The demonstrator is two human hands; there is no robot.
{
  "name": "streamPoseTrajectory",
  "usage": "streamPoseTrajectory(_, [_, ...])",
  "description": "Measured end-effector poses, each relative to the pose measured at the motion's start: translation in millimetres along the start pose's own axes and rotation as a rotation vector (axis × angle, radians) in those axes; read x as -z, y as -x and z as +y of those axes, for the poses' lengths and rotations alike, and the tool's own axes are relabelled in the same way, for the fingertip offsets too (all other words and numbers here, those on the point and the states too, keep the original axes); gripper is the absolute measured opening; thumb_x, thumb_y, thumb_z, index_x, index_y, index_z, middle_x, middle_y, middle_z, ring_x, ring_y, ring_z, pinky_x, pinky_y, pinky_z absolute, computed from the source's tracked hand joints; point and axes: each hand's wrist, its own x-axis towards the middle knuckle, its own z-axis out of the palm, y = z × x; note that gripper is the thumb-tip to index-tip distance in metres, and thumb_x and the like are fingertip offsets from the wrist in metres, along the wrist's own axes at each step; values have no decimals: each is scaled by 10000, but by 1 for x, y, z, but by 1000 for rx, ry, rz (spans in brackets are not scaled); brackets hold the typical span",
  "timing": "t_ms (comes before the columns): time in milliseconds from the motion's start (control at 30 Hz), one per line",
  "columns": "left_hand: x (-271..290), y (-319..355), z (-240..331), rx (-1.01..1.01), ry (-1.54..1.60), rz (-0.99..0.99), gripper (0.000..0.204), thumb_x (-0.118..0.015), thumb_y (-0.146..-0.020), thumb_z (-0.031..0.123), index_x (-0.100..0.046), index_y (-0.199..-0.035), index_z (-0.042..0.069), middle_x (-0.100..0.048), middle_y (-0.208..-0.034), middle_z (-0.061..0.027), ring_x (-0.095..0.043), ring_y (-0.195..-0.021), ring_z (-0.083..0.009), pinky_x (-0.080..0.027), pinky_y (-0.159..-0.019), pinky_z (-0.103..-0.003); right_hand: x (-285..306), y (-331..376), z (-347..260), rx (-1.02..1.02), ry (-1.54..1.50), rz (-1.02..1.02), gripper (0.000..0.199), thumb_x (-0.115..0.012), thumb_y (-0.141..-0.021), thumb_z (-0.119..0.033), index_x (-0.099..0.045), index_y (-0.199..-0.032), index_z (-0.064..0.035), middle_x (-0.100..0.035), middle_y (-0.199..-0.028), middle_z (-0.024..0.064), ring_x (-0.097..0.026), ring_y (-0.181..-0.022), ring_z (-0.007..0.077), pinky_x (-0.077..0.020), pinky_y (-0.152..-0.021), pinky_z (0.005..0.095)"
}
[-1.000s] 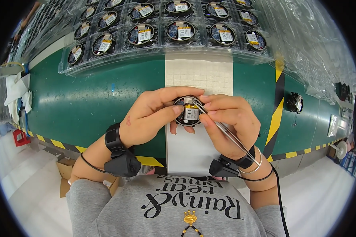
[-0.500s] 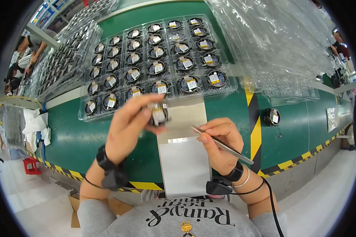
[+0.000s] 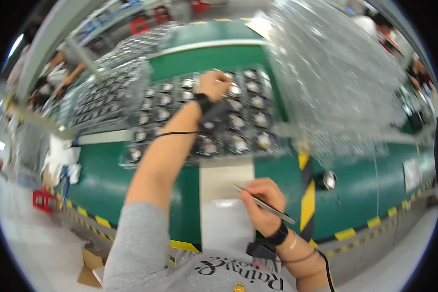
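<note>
My left hand [image 3: 214, 85] reaches over the clear plastic tray [image 3: 194, 155], its bent fingertips beside a round black-rimmed electronic unit [image 3: 234, 91] in a far row. Motion blur hides whether the fingers grip that unit or only touch it. More such units with pale, label-like centres fill the tray's pockets, some behind my left forearm. Lower down, my right hand [image 3: 265, 204] is closed on metal tweezers [image 3: 272, 210], their tips pointing up and left over a pale strip. A white sheet [image 3: 224, 231] lies below the tweezers.
One loose round unit [image 3: 328, 180] sits on the green table, right of the striped tape [image 3: 307, 199]. Stacked clear plastic trays [image 3: 331, 73] rise at the back right. More filled trays [image 3: 107, 97] stand back left, where a person works. A small clear bag [image 3: 411, 175] lies far right.
My left hand has swung forward from near the table's middle, carrying a round unit to the tray's far rows. The view has tilted up. My right hand keeps the tweezers in nearly the same place.
</note>
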Motion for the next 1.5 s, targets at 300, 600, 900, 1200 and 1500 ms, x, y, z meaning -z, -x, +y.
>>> streamPoseTrajectory(300, [-11, -31, 20, 124, -510, -42, 409, -682, -727, 382, -679, -991, 69, -547, -1122, -179, -480, -1125, -327, -453, -903, -432, -8, -3, -5, -225, -187, 150, 96, -588, -882, -41, -495, -871, -22, -536, -902, 88, -609, -753, 168, -506, -567, 235])
streamPoseTrajectory(600, [1, -43, 6, 92, -181, -30, 446, -704, -775, 351, -606, -1039, 5, -608, -910, -169, -593, -957, -278, -505, -797, -409, -12, -6, -4, -204, -145, 164, 106, -588, -889, -69, -493, -865, -30, -532, -879, 82, -605, -736, 165, -492, -546, 224])
streamPoseTrajectory(900, [88, 66, 75, 212, 1253, -221, 318, -595, -886, 81, -472, -1162, -16, -597, -989, -96, -656, -852, -219, -555, -715, -300, -3, -3, -2, -155, -166, 139, 99, -584, -886, -46, -490, -872, -22, -530, -894, 89, -605, -740, 165, -486, -568, 227])
streamPoseTrajectory(1200, [101, 221, 94, 452, 1173, -449, 243, -603, -883, 77, -489, -1093, 32, -619, -915, -56, -618, -835, -121, -493, -669, -237, -2, -4, -3, -96, -145, 126, 115, -594, -885, -56, -489, -871, -13, -540, -913, 98, -621, -759, 180, -498, -590, 237])
streamPoseTrajectory(1500, [80, 261, 103, 610, 1189, -471, 194, -568, -911, 108, -510, -1087, 49, -630, -898, -46, -599, -802, -90, -447, -573, -198, -2, 2, -6, -119, -186, -58, 130, -618, -868, -56, -498, -881, -8, -551, -930, 114, -604, -732, 160, -500, -594, 237])
